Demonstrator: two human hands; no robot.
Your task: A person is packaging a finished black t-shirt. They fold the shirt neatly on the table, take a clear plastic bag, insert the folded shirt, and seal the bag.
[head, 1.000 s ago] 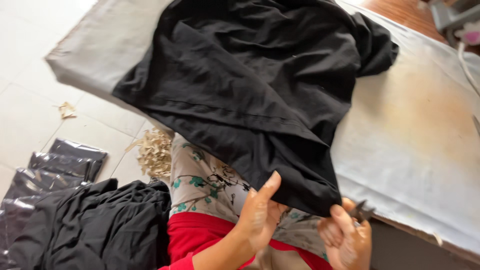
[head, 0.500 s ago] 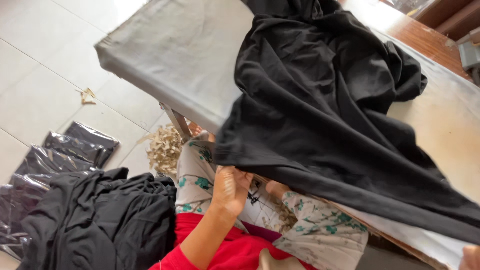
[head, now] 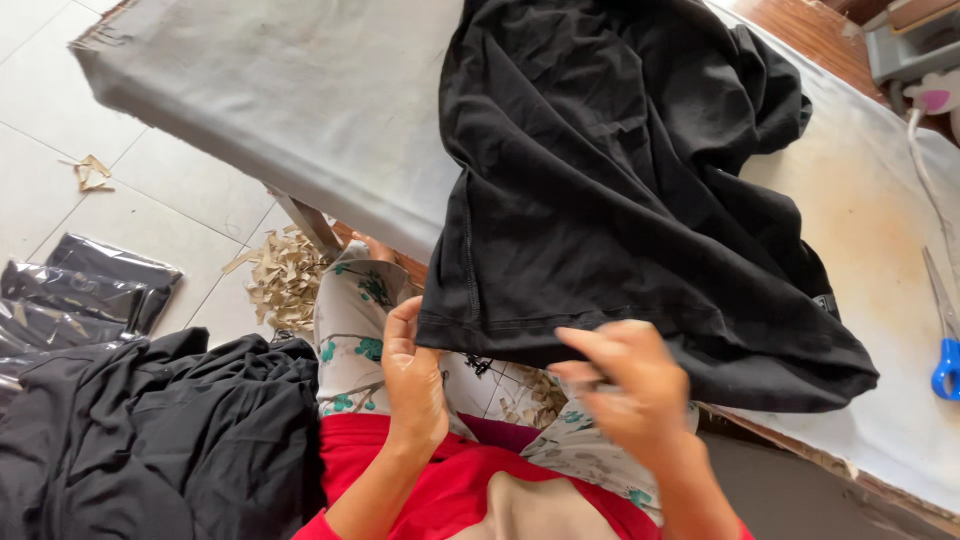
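A black garment (head: 610, 190) lies crumpled on a grey padded table (head: 300, 100), its hem hanging over the near edge. My left hand (head: 412, 375) pinches the hem's lower left corner. At the hem's middle, my right hand (head: 625, 385) closes its fingers on the fabric edge; it looks blurred. Whether it also holds a small tool is hidden.
Blue-handled scissors (head: 942, 330) lie at the table's right edge. A heap of black cloth (head: 150, 440) sits at my lower left, with clear-wrapped black packets (head: 80, 295) on the tiled floor. Paper scraps (head: 285, 275) lie under the table. A grey machine (head: 915, 45) stands at the far right.
The view has swung, so the garment sits more centred. My right hand has come back up to the hem's middle. My left hand stays at the hem's corner.
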